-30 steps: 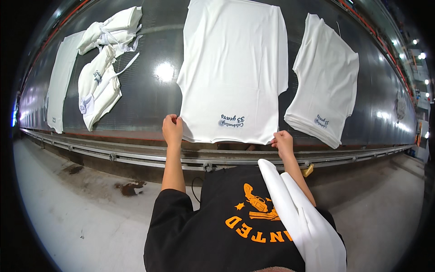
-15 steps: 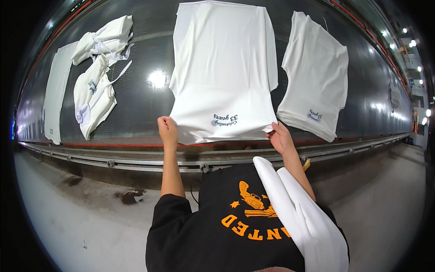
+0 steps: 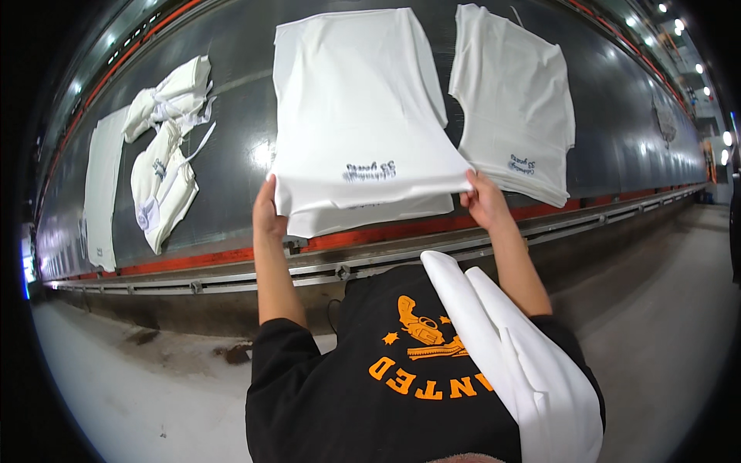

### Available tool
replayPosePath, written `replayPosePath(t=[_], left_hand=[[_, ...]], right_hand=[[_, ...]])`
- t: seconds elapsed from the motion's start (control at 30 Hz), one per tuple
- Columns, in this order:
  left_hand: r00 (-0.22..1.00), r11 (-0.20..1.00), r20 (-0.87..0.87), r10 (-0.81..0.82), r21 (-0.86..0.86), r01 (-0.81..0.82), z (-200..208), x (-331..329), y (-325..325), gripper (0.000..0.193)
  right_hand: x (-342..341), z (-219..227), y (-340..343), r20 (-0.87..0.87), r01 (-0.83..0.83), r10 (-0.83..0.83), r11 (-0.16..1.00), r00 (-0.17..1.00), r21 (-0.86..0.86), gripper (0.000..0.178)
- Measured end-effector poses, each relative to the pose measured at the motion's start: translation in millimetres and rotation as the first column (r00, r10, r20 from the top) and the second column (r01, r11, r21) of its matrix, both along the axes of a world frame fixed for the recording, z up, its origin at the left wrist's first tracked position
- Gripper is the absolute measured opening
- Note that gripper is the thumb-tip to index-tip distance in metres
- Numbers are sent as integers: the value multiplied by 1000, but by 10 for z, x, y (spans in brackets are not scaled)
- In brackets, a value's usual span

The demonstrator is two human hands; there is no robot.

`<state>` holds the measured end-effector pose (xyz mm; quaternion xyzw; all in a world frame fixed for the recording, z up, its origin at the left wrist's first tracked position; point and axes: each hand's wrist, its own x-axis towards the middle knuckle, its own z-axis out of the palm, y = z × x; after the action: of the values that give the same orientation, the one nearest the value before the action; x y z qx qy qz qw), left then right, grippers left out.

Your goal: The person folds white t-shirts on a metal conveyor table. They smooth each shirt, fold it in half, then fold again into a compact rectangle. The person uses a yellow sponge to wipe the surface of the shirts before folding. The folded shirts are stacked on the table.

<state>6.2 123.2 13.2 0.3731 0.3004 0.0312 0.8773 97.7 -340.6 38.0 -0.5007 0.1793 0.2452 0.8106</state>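
A white cut fabric panel with a small dark print near its close edge stretches between my hands on the dark table. My left hand is closed on its near left corner, and my right hand pinches the near right corner. That near edge is lifted and pulled taut. Below it, more white fabric shows, with part of another dark print. Just right of my right hand lies a stack of similar white panels.
Two white bundles tied with strips and a long folded white cloth lie at left. A metal rail and red strip run along the table's near side. White cloth hangs over my right shoulder.
The panel's near edge has risen and tightened, uncovering the fabric and print beneath. My hands have spread apart, still gripping its corners. The whole view has shifted and tilted slightly.
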Motion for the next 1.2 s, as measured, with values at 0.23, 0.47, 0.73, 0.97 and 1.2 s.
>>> replayPosePath(t=[0.23, 0.47, 0.73, 0.97, 1.2], left_hand=[[739, 968, 637, -218, 238, 81, 1984, 1246, 36, 24], [73, 765, 762, -644, 640, 70, 4141, 1648, -445, 32], [792, 787, 506, -341, 615, -54, 3086, 1496, -507, 30], [998, 924, -57, 41, 383, -16, 704, 1308, 180, 30], [845, 933, -401, 354, 219, -287, -554, 1978, 854, 55]], right_hand=[[1126, 1732, -451, 437, 75, -89, 996, 895, 49, 19], [1261, 3598, -1369, 881, -30, 71, 997, 467, -65, 24], [1352, 2158, -1632, 564, -70, 126, 990, 816, -120, 26], [926, 291, -640, 97, -183, 181, 983, 979, 7, 27], [76, -161, -259, -260, -84, 80, 996, 962, -6, 24]])
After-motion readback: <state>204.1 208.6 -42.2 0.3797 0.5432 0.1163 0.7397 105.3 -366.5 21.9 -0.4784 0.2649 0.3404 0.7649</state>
